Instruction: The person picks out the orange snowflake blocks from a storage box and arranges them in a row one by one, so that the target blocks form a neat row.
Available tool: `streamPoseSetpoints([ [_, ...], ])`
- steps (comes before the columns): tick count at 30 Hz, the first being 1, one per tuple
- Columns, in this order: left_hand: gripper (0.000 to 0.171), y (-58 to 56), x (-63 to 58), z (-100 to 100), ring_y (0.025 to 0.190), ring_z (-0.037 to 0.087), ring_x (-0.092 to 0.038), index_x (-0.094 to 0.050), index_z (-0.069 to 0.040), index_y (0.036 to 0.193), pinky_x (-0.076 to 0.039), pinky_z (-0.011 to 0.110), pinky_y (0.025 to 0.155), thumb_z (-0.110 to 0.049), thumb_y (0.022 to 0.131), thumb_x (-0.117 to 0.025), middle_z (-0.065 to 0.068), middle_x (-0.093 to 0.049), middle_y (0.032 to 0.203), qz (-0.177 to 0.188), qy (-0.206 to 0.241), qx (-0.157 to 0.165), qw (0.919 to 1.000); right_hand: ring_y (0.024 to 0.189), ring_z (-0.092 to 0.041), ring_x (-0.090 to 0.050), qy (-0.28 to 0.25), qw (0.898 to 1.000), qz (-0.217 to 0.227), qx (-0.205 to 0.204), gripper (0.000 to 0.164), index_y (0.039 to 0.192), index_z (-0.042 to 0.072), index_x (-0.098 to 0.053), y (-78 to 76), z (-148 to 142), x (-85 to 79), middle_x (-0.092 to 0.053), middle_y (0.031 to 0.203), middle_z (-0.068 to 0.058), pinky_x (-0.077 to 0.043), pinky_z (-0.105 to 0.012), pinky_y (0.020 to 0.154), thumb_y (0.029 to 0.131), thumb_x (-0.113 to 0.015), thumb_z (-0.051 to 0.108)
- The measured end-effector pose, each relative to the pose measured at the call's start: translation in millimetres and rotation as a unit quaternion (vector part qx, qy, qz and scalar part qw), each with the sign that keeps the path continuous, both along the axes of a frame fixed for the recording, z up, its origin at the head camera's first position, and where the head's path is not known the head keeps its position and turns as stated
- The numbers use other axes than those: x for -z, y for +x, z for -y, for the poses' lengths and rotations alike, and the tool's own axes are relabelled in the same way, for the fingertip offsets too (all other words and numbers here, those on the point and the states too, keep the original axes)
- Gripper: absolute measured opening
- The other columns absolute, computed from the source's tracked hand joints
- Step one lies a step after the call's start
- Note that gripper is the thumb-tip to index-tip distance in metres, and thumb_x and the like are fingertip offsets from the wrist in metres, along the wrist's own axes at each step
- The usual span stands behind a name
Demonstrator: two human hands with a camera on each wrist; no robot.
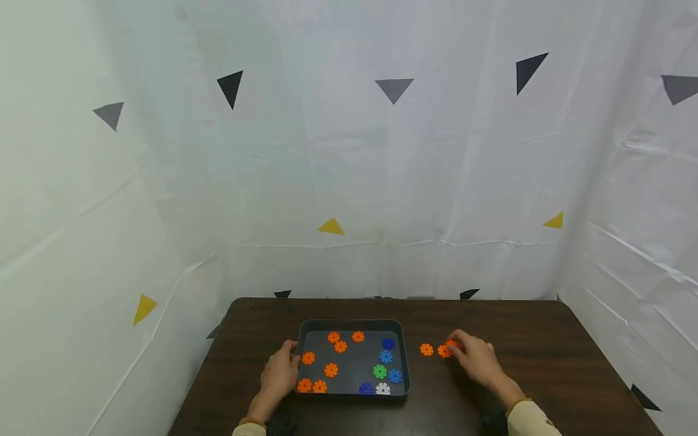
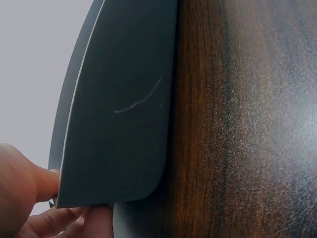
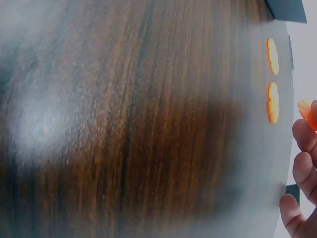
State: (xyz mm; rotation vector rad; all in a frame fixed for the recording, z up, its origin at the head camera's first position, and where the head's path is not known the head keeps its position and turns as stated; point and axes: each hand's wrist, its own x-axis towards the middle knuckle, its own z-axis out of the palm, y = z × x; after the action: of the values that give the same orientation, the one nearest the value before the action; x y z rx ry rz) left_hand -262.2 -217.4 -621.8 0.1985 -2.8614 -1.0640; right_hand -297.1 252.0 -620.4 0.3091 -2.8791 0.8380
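My left hand [image 1: 280,370] grips the left wall of a dark grey tray [image 1: 354,393], its thumb at the rim and fingers against the outer side in the left wrist view. Inside the tray lie several orange notched discs [image 1: 331,369] on the left, and blue discs [image 1: 395,376], a green disc [image 1: 380,371] and a white disc [image 1: 383,389] on the right. To the right of the tray, my right hand [image 1: 477,360] pinches an orange notched disc [image 3: 308,115] between thumb and forefinger, raised above the table. Two more orange discs [image 3: 273,102] lie on the wood just beside it.
The dark wooden table [image 1: 545,351] carries the tray near its middle. White sheeting [image 1: 436,181] with black, grey and yellow triangles stands behind the table and along both sides.
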Motion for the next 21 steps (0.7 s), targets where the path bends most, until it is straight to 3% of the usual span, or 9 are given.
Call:
streamPoseSetpoints([
  [5, 0.035, 0.7, -1.3, -1, 0.076, 0.018, -0.067, -0.061, -0.007, 0.141, -0.047, 0.038, 0.06, -0.014, 0.107, -0.063, 0.011, -0.075, 0.109, 0.003, 0.005, 0.001, 1.0, 0.08, -0.014, -0.063, -0.004, 1.0, 0.014, 0.013, 0.016, 0.116, 0.013, -0.073, -2.9, -7, 6.5, -0.071, 0.086, 0.006, -0.041, -0.05, 0.08, 0.102, -0.072, 0.02],
  [21, 0.036, -0.4, -1.9, 1, 0.077, 0.019, -0.067, -0.06, -0.006, 0.141, -0.046, 0.037, 0.06, -0.014, 0.106, -0.063, 0.012, -0.075, 0.11, 0.002, 0.007, 0.001, 1.0, 0.084, -0.02, -0.066, 0.007, 0.999, 0.029, 0.031, 0.014, 0.114, 0.012, -0.074, -6.1, -21, 15.8, -0.074, 0.092, 0.001, -0.037, -0.047, 0.076, 0.101, -0.071, 0.019],
])
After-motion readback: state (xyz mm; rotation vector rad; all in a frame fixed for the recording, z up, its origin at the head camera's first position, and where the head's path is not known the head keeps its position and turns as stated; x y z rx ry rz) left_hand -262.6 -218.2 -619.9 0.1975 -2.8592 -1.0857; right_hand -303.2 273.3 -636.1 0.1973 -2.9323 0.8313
